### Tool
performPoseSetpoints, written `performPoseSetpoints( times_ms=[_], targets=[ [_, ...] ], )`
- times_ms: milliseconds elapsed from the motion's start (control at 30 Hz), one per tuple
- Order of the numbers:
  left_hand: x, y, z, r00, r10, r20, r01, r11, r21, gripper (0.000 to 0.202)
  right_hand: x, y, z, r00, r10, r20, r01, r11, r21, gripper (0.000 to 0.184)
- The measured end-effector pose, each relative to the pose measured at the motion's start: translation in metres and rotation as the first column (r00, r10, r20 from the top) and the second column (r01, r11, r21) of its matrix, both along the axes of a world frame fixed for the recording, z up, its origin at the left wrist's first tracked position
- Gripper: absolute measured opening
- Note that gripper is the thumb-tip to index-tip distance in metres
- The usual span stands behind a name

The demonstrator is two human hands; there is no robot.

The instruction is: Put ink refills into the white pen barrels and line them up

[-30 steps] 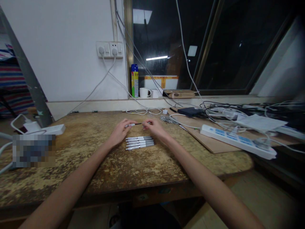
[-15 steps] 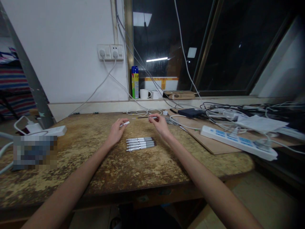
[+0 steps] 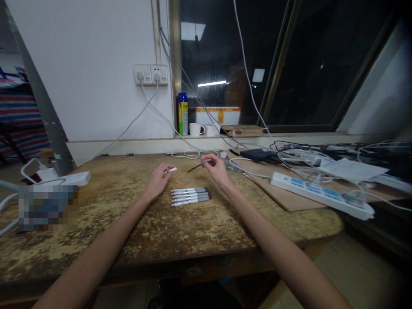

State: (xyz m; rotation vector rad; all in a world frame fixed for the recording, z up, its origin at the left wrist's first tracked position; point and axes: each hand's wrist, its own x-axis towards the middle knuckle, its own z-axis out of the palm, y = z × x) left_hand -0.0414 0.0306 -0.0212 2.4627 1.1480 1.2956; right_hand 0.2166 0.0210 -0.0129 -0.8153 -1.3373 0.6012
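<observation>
My left hand (image 3: 157,181) is closed on a white pen barrel (image 3: 173,170), whose end sticks out to the right past the fingertips. Across a gap, my right hand (image 3: 216,170) pinches a grey pen part (image 3: 207,160). A thin dark refill (image 3: 194,167) juts from it down and to the left, toward the white barrel but apart from it. Nearer to me, between the forearms, several white-and-grey pens (image 3: 189,197) lie side by side in a row on the worn wooden table (image 3: 141,240).
A white power strip (image 3: 322,195) and a brown board (image 3: 273,191) with tangled cables lie on the right. Another power strip (image 3: 79,178) is at the left, near a blurred-out object. A spray can (image 3: 183,115) and a white mug (image 3: 195,129) stand on the windowsill.
The refill at my right hand has swung from nearly level to slanting down and left, and more of it shows. My left hand keeps the white barrel, almost unmoved.
</observation>
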Motion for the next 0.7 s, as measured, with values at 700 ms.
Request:
performPoseSetpoints(
  times_ms=[700],
  targets=[
    [0.026, -0.037, 0.015, 0.892, -0.32, -0.318, 0.297, 0.947, -0.12, 0.02, 0.014, 0.017, -0.033, 0.935, -0.168, 0.313, 0.219, 0.966, -0.136, 0.018]
  ],
)
